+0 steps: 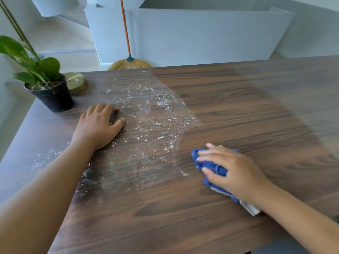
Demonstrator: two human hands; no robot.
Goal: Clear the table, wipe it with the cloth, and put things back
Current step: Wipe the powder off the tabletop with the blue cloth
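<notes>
My right hand (233,171) presses a crumpled blue cloth (211,166) flat on the dark wooden table (247,107), right of centre near the front. A white label sticks out of the cloth under my wrist. My left hand (100,125) rests palm down on the table at the left, fingers spread, holding nothing. Between the hands lies a wide smear of white powder and streaks (154,114), reaching from the far edge toward the front. More white specks (42,161) lie by my left forearm.
A green plant in a black pot (53,96) stands at the table's far left corner, with a round gold object (78,82) just behind it. Beyond the far edge a broom (129,61) with an orange handle leans against white walls.
</notes>
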